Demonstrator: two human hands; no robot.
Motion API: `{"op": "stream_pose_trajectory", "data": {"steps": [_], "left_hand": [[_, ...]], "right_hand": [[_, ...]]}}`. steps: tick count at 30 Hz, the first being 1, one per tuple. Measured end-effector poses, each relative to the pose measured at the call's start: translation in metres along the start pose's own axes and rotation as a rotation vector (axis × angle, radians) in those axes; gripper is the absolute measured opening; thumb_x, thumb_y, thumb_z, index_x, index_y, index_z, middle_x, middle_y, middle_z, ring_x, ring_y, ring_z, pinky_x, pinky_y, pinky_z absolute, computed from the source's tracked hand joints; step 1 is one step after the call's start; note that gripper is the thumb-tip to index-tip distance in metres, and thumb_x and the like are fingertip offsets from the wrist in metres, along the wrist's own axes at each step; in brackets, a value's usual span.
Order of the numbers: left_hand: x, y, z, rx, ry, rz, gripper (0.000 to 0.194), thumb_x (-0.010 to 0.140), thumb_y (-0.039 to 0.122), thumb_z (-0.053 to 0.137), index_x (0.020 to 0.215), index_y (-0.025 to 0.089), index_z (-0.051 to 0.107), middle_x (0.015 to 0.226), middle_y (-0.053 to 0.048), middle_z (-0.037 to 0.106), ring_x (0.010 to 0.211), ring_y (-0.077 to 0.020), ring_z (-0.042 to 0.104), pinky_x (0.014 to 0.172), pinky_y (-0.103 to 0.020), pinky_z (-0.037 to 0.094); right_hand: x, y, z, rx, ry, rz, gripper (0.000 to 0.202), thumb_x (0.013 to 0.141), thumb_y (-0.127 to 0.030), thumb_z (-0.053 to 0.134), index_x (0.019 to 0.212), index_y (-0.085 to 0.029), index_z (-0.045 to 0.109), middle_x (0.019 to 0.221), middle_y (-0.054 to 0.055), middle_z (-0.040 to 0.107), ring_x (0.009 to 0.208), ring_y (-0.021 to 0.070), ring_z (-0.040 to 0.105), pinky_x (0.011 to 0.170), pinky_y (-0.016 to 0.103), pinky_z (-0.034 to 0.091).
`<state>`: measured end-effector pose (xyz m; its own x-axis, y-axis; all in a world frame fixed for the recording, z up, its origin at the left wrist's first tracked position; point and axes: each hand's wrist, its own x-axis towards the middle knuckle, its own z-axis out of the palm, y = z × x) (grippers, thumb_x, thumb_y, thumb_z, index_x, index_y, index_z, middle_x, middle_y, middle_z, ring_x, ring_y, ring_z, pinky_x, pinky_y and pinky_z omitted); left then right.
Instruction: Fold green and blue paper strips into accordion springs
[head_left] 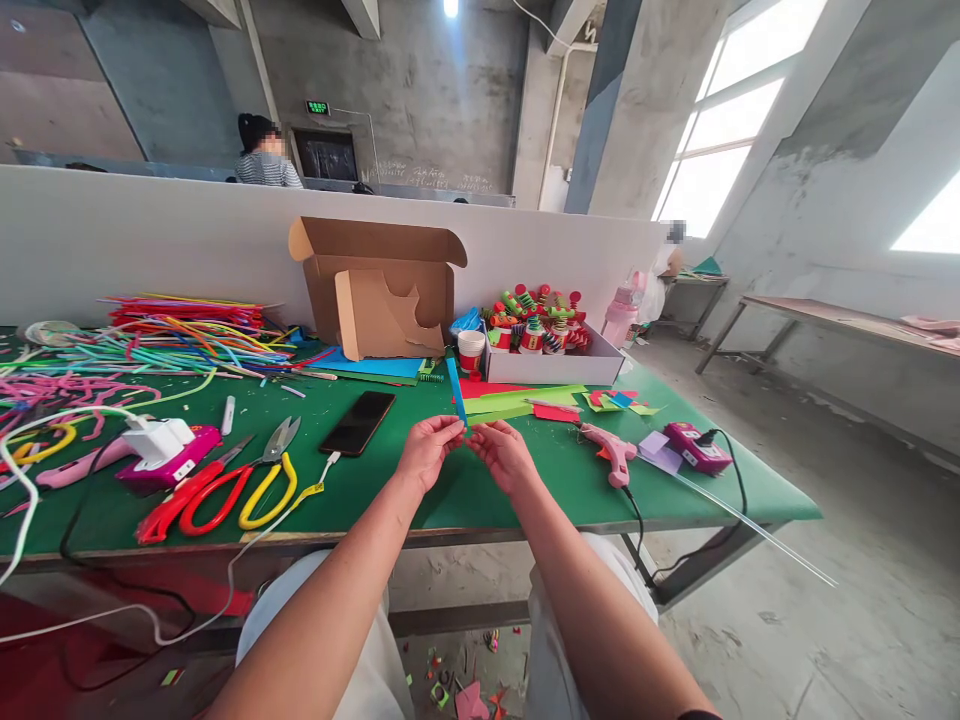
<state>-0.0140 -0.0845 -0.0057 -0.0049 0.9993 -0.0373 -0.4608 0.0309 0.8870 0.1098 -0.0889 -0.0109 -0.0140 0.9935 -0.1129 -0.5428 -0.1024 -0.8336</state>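
A narrow blue paper strip stands up from my fingertips, leaning slightly left. My left hand is closed in a pinch on its lower end. Beside it, my right hand also pinches at that lower end, its fingertips almost touching the left ones. A bit of green shows between the fingertips, too small to make out. Just beyond my hands lie light green paper strips and a red paper piece. To the left of my left hand is a black phone.
On the left lie scissors, red-handled pliers and piled pipe cleaners. A cardboard box stands behind. A white box holds several colourful crafts. On the right are a pink glue gun, a power socket and cables.
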Motion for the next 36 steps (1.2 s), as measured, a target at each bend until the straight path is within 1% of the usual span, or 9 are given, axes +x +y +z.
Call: {"op": "stream_pose_trajectory", "data": {"steps": [3,7,10,13,15,19,23,30,36], "left_hand": [[0.0004,0.0005,-0.0008,0.004,-0.015,-0.007,0.039,0.04,0.034,0.088,0.067,0.014,0.068,0.063,-0.003,0.066,0.058,-0.0123,0.058,0.06,-0.028,0.046],[0.0013,-0.0008,-0.0014,-0.007,-0.017,-0.016,0.036,0.041,0.031,0.088,0.066,0.013,0.068,0.064,-0.003,0.066,0.058,-0.0123,0.058,0.06,-0.027,0.046],[0.0007,0.0,-0.0008,0.005,-0.02,-0.022,0.038,0.039,0.032,0.089,0.064,0.013,0.068,0.063,-0.004,0.067,0.057,-0.0123,0.058,0.059,-0.027,0.046],[-0.0009,0.0021,0.0009,0.023,-0.009,-0.02,0.04,0.037,0.034,0.089,0.063,0.013,0.068,0.062,-0.003,0.066,0.055,-0.0116,0.057,0.059,-0.027,0.046],[-0.002,0.0033,0.0021,0.026,0.002,-0.016,0.04,0.037,0.034,0.089,0.063,0.013,0.068,0.061,-0.003,0.066,0.055,-0.0111,0.057,0.059,-0.026,0.046],[-0.0036,0.0032,0.0032,0.016,0.024,-0.014,0.039,0.035,0.031,0.089,0.062,0.013,0.068,0.058,-0.002,0.065,0.053,-0.011,0.056,0.058,-0.026,0.046],[-0.0043,0.0017,0.0024,0.032,0.008,0.017,0.037,0.037,0.03,0.088,0.064,0.014,0.069,0.058,-0.002,0.066,0.053,-0.0109,0.056,0.059,-0.027,0.046],[-0.0038,0.0023,0.0024,0.062,-0.016,0.021,0.039,0.035,0.032,0.09,0.062,0.014,0.07,0.058,-0.002,0.066,0.054,-0.011,0.056,0.062,-0.028,0.046],[-0.0033,0.0008,0.0007,0.091,-0.03,0.026,0.039,0.036,0.036,0.09,0.063,0.014,0.071,0.057,-0.002,0.066,0.053,-0.0107,0.055,0.063,-0.029,0.046]], "right_hand": [[0.0016,0.0034,-0.002,0.018,-0.023,0.028,0.026,0.055,-0.026,0.085,0.059,-0.018,0.06,0.059,-0.001,0.064,0.056,0.01,0.059,0.069,0.027,0.056],[0.0026,0.0068,-0.0019,0.029,-0.04,0.038,0.027,0.055,-0.026,0.087,0.059,-0.018,0.061,0.056,-0.001,0.063,0.053,0.0092,0.058,0.065,0.025,0.056],[0.0027,0.0059,-0.0012,0.043,-0.052,0.074,0.026,0.053,-0.025,0.088,0.061,-0.015,0.065,0.055,-0.001,0.062,0.052,0.0081,0.057,0.061,0.021,0.055],[0.0018,0.0039,-0.0004,0.061,-0.041,0.084,0.03,0.047,-0.024,0.091,0.065,-0.015,0.068,0.058,-0.001,0.065,0.053,0.0073,0.058,0.061,0.019,0.054],[0.0009,0.0032,0.0002,0.06,-0.039,0.077,0.033,0.046,-0.026,0.091,0.066,-0.016,0.067,0.059,-0.002,0.065,0.053,0.0069,0.058,0.06,0.02,0.054],[-0.0006,0.0028,0.0004,0.017,-0.051,0.054,0.033,0.048,-0.032,0.09,0.065,-0.017,0.067,0.056,-0.004,0.062,0.052,0.0064,0.056,0.06,0.02,0.054],[-0.0015,0.0013,-0.0003,-0.028,-0.068,0.045,0.035,0.048,-0.035,0.09,0.066,-0.017,0.067,0.059,-0.004,0.062,0.055,0.0066,0.057,0.06,0.02,0.053],[-0.0026,-0.0019,0.0002,-0.042,-0.066,0.025,0.04,0.04,-0.038,0.092,0.062,-0.016,0.066,0.058,-0.004,0.061,0.056,0.0069,0.056,0.06,0.021,0.053],[-0.0034,-0.0002,-0.0002,-0.084,-0.058,-0.044,0.033,0.047,-0.036,0.089,0.063,-0.016,0.067,0.061,-0.002,0.062,0.059,0.0089,0.058,0.066,0.024,0.054]]}}
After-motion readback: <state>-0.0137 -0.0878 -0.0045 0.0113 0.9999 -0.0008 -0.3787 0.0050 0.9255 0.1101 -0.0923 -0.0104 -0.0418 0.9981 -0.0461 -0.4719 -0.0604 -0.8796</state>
